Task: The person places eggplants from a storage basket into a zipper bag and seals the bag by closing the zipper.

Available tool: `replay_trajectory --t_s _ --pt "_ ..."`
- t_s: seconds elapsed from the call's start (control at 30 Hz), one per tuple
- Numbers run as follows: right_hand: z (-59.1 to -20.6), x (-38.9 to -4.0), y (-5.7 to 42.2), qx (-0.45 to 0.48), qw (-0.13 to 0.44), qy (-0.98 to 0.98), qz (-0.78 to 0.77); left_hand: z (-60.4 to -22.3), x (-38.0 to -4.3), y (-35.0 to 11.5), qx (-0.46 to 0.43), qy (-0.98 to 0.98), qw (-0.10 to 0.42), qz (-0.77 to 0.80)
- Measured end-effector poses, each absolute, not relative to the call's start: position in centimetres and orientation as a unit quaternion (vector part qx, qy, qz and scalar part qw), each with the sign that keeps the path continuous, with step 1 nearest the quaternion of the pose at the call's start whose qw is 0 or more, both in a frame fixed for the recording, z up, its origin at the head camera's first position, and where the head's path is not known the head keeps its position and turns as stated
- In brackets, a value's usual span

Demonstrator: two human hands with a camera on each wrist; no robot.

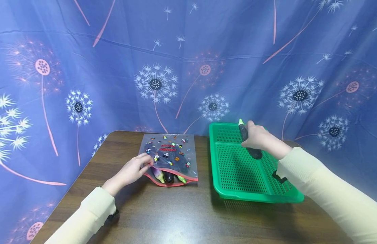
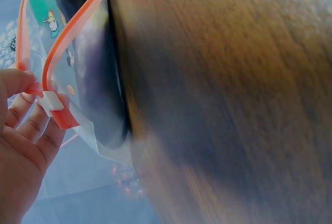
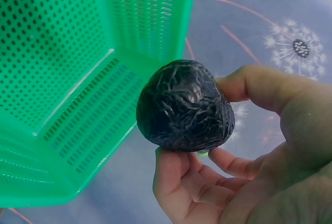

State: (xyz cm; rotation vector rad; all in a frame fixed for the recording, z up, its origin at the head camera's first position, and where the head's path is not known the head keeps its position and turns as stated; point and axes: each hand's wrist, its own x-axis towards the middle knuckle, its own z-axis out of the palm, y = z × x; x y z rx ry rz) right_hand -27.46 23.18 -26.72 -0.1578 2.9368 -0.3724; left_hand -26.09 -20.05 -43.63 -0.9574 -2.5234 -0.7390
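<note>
In the head view my left hand (image 1: pixel 134 170) pinches the left end of the red-edged mouth of a clear zip bag (image 1: pixel 184 154) with cartoon prints. The left wrist view shows a white slider (image 2: pixel 52 101) on the orange-red zip strip, at my fingers. Inside the parted mouth lie a purple eggplant (image 1: pixel 158 175) with a pale end, a dark eggplant (image 1: pixel 168 177) and a green-tipped piece (image 1: pixel 181 179). My right hand (image 1: pixel 258 136) grips a dark, wrinkled eggplant (image 3: pixel 184 107) with a light green tip, tilted above a green basket (image 1: pixel 217 181).
The perforated basket stands on the right of the brown wooden table (image 1: pixel 164 217), a short gap from the bag. Behind the table hangs a blue dandelion-patterned cloth (image 1: pixel 182 78).
</note>
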Motion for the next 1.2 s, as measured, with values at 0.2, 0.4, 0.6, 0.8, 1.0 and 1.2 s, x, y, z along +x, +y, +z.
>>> replay_trajectory --t_s 0.2,0.4,0.6,0.8,1.0,1.2 --pt "-25.8 -26.5 22.2 -0.078 0.072 0.986 -0.131 -43.6 -26.0 -20.0 -0.334 -0.890 0.170 -0.260" --pt "-25.2 -25.6 21.1 -0.099 0.074 0.983 -0.138 -43.7 -26.1 -20.0 -0.331 -0.891 0.174 -0.256" --pt "-25.2 -24.7 20.1 -0.114 0.066 0.981 -0.141 -43.6 -26.0 -20.0 -0.329 -0.893 0.167 -0.259" --pt "-25.4 -23.7 18.9 -0.132 0.056 0.977 -0.158 -43.5 -25.9 -20.0 -0.323 -0.895 0.163 -0.260" --pt "-25.8 -23.0 17.7 -0.153 0.051 0.972 -0.171 -43.5 -25.9 -20.0 -0.323 -0.894 0.166 -0.261" --pt "-26.4 -22.5 17.0 -0.162 0.052 0.966 -0.194 -43.5 -25.9 -20.0 -0.323 -0.894 0.167 -0.262"
